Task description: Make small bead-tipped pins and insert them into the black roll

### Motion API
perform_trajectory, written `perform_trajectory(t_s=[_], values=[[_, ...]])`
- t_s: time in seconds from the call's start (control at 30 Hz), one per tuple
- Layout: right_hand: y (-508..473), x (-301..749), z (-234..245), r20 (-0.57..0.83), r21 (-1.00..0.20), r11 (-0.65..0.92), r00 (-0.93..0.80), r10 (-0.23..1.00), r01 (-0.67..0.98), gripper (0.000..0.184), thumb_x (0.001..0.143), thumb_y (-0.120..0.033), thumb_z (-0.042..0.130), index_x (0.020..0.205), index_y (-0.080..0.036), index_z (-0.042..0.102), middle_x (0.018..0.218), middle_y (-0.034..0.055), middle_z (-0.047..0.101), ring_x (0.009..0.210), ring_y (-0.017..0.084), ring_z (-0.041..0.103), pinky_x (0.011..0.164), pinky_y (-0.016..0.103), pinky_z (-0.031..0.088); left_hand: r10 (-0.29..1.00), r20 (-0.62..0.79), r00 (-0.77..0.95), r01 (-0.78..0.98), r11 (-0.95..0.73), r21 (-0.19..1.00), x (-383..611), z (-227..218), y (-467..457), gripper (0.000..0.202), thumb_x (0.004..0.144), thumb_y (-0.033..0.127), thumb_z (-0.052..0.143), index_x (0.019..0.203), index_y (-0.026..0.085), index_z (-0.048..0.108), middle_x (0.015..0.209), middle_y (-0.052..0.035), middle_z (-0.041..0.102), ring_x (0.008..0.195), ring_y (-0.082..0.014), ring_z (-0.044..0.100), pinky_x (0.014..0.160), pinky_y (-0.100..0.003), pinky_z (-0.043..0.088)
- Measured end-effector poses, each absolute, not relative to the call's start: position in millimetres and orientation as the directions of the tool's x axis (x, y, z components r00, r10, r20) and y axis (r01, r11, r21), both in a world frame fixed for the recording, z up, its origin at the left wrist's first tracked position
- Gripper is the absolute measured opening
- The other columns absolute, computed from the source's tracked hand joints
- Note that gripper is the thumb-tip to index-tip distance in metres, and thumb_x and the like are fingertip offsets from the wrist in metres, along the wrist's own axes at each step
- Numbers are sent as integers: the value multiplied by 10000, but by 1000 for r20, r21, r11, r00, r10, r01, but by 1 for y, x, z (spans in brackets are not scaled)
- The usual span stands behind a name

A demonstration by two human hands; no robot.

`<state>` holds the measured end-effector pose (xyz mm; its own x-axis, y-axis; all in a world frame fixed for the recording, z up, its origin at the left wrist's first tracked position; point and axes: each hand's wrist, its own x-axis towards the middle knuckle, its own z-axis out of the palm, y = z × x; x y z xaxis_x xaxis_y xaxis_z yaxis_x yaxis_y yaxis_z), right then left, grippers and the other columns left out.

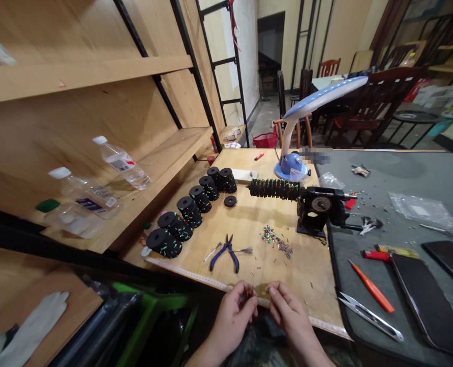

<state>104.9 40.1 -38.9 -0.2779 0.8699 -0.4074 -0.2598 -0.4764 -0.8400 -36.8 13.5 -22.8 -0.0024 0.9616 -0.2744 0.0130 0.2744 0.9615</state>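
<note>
My left hand (234,316) and my right hand (289,316) meet at the near edge of the wooden board (249,224), over a measuring tape (195,275). My left hand's fingers are curled around a small dark bundle with reddish tips (247,292). My right hand's fingers are pinched together just beside it; what they hold is too small to make out. Blue-handled pliers (226,252) lie open on the board just beyond my hands. A little pile of coloured beads (275,239) lies further right.
Several black spools (190,211) stand in a row along the board's left. A black winding tool with a loaded spindle (287,191) and a blue desk lamp (293,163) sit at the back. Snips (369,316), an orange knife (371,293), a lighter and phones lie on the grey mat. Plastic bottles (121,163) rest on the shelf.
</note>
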Motion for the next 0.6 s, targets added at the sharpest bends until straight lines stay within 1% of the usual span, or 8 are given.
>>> perform_trajectory(t_s=[0.17, 0.3, 0.47, 0.6], values=[[38, 106, -39, -396, -854, -465, -289, 871, -232, 560, 669, -722, 600, 794, -177, 570, 365, -128, 322, 355, 57, 207, 378, 198, 124, 964, -266, -25, 17, 267, 964, -38, -24, 14, 284, 816, 433, 614, 814, 159, 537, 606, 32, 530, 527, -98, 484, 502, -201, 375], [39, 106, -37, -389, -866, -448, -263, 883, -222, 536, 703, -683, 590, 824, -161, 602, 379, -111, 365, 365, 66, 240, 394, 203, 150, 966, -258, -20, 0, 258, 966, -37, -22, 14, 284, 821, 435, 610, 812, 161, 536, 608, 31, 536, 525, -99, 488, 506, -202, 374], [36, 108, -33, -426, -845, -484, -261, 866, -226, 469, 694, -629, 638, 794, -172, 603, 403, -110, 347, 388, 69, 230, 405, 208, 129, 970, -242, -26, -8, 242, 970, -36, -22, 13, 267, 829, 420, 607, 811, 164, 533, 622, 27, 540, 545, -104, 499, 513, -199, 382], [32, 109, -39, -406, -870, -457, -256, 877, -185, 467, 623, -619, 716, 657, -182, 553, 470, -106, 318, 436, 61, 215, 418, 204, 126, 968, -239, -73, -16, 238, 971, -39, -15, 16, 281, 816, 433, 615, 807, 166, 528, 613, 34, 527, 541, -101, 491, 503, -192, 378]])
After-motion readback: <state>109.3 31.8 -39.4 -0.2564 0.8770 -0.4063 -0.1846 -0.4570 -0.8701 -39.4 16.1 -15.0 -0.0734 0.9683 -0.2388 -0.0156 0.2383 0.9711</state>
